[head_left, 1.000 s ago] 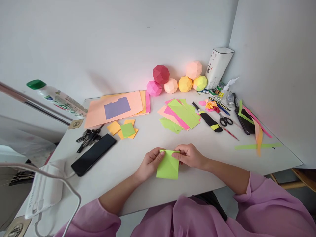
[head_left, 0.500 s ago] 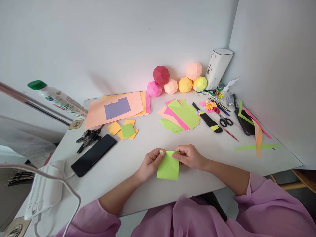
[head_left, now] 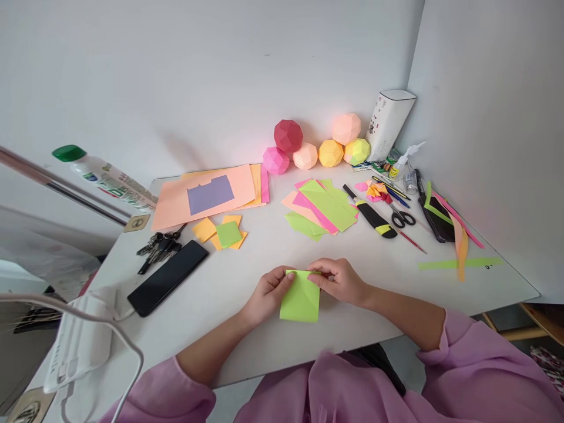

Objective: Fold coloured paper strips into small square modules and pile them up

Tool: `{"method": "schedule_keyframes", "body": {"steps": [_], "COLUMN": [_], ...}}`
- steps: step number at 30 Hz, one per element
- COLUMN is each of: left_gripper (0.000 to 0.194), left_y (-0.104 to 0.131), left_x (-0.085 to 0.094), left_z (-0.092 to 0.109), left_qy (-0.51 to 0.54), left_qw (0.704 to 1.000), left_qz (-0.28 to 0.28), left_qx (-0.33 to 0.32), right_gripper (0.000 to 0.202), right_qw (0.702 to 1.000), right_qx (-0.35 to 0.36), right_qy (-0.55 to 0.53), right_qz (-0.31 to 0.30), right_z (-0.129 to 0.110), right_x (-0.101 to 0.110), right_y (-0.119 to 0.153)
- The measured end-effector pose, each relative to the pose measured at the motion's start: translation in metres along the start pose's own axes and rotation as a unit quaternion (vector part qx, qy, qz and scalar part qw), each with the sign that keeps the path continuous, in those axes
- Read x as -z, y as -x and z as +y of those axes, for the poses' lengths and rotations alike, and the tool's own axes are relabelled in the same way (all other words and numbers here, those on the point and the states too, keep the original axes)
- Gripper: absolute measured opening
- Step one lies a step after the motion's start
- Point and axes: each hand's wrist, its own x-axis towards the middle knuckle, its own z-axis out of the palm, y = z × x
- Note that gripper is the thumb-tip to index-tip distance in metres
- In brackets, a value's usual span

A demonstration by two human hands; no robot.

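- The green paper (head_left: 300,298) lies flat on the white bench (head_left: 247,276) near its front edge, directly before the person; a diagonal fold shows across it.
- The left hand (head_left: 267,294) pinches its upper left corner and the right hand (head_left: 339,281) pinches the top edge, apparently to keep the layers lined up.
- Left of them lie a black phone (head_left: 168,277) and keys (head_left: 157,245).
- Farther back sit a stack of coloured sheets (head_left: 321,207), a utility knife (head_left: 372,212) and scissors (head_left: 402,217), well apart from the hands.
- Paper balls (head_left: 317,145) line the wall.
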Motion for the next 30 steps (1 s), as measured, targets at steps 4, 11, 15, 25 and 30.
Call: {"method": "schedule_keyframes", "body": {"steps": [4, 11, 15, 25, 30], "left_gripper": [0.036, 0.036, 0.038, 0.038, 0.035], "left_y": [0.0002, 0.0004, 0.0006, 0.0021, 0.0044], "left_x": [-0.0006, -0.0003, -0.0007, -0.0015, -0.0049], "left_z": [0.0001, 0.001, 0.0012, 0.001, 0.0031], "left_qy": [-0.001, -0.003, -0.012, -0.047, -0.088], "left_qw": [1.0, 1.0, 1.0, 0.998, 0.995], "left_qz": [-0.009, -0.024, -0.022, -0.037, -0.047], "left_qx": [0.004, 0.006, 0.007, -0.005, -0.008], "right_gripper": [0.023, 0.024, 0.024, 0.025, 0.021], "right_qw": [0.999, 1.0, 1.0, 0.998, 0.998], "right_qx": [0.031, 0.009, 0.002, 0.021, 0.016], "right_qy": [0.04, -0.001, -0.005, 0.051, 0.054], "right_qz": [0.014, 0.002, -0.001, -0.004, -0.012], "right_z": [-0.0005, 0.0026, 0.0017, 0.0033, 0.0032], "right_x": [-0.0001, -0.0018, -0.0019, -0.0018, -0.0042], "right_y": [-0.0002, -0.0001, -0.0003, 0.0002, 0.0003]}}
